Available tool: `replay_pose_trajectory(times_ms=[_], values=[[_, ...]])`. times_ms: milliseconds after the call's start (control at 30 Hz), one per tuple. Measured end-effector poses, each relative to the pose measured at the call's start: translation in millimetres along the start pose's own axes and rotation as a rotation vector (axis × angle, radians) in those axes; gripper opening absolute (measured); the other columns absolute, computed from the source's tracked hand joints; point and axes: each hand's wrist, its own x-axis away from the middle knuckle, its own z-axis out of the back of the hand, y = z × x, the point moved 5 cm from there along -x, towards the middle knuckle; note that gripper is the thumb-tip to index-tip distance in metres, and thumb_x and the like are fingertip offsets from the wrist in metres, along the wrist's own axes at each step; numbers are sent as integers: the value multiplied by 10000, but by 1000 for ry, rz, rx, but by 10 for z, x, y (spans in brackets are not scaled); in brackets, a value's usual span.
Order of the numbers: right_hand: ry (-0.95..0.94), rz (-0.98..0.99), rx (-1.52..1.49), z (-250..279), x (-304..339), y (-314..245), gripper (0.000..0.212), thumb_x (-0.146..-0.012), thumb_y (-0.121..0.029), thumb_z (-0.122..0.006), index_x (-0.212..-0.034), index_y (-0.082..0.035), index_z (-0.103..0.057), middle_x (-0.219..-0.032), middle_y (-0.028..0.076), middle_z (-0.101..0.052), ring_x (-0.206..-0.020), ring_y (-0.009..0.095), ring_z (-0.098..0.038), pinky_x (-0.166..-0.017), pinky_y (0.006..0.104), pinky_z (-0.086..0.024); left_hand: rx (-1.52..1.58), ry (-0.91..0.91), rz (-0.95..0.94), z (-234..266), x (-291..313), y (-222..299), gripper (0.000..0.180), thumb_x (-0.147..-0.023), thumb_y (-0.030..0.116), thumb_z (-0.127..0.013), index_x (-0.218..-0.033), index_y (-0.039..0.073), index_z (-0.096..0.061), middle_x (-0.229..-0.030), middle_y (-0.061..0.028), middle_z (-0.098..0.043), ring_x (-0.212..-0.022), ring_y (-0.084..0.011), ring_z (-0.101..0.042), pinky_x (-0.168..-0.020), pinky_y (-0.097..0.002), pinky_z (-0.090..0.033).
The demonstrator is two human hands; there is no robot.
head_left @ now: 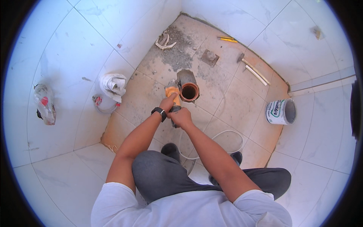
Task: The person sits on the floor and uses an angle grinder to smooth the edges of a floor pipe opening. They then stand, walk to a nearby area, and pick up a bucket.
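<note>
A worker crouches on a tiled floor [223, 90], both arms stretched forward to an orange power tool [172, 90] beside an open pipe [196, 93]. The left-hand grip [168, 103], just ahead of a black wristwatch [159, 112], is closed around the orange body; the right-hand grip [183, 117] is wrapped around the dark rear end, nearer the worker's knees. The tool's long axis runs away from the body, almost straight ahead with its front leaning slightly left, and its metal head lies beyond both hands. The left-hand grip is the one closer to that head. The pipe's round mouth opens just right of the head, ahead and to the right of the left-hand grip, and forward and a touch right of the right-hand grip. A grey surround [186, 77] rises behind the mouth, on the side away from the worker. Whether the head touches the pipe or stands slightly apart cannot be told from this overhead angle, as the gap is small and the tool's edge is indistinct. A white cord [242, 140] loops over the tiles near the worker's feet, while grey rubble [177, 53] lies scattered beyond the pipe, toward the corner.
</note>
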Motion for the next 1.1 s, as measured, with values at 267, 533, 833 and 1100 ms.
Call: replay_pose_trajectory(times_ms=[267,533,833,1100], values=[[2,3,-13,-15,-11,-12,593,-641,-359,-858,-954,113,-684,-851,227,-743,-691,295,-751,-576,381,-596,-8,1,26,9,28,29,595,-893,524,-700,-1103,-32,-669,-912,-106,-694,-719,-220,-677,-659,-364,-538],[13,-1,16,-3,-20,-23,628,-623,-362,-851,-972,131,-678,-881,238,-741,-754,304,-753,-638,377,-600,5,2,37,-21,104,80,554,-901,507,-699,-1098,-10,-671,-901,-93,-693,-722,-211,-678,-661,-362,-539],[54,22,27,-32,-34,-30,605,-658,-356,-847,-974,125,-656,-843,234,-736,-665,300,-748,-538,383,-587,-18,2,28,33,17,31,569,-904,516,-694,-1114,-13,-682,-938,-108,-705,-747,-217,-688,-675,-366,-542],[3,-15,-27,-47,-80,-15,611,-617,-357,-857,-924,141,-682,-836,231,-736,-704,287,-749,-584,372,-599,-29,-27,27,15,-60,31,467,-939,512,-662,-1102,74,-637,-836,-73,-658,-650,-205,-648,-605,-359,-529]])
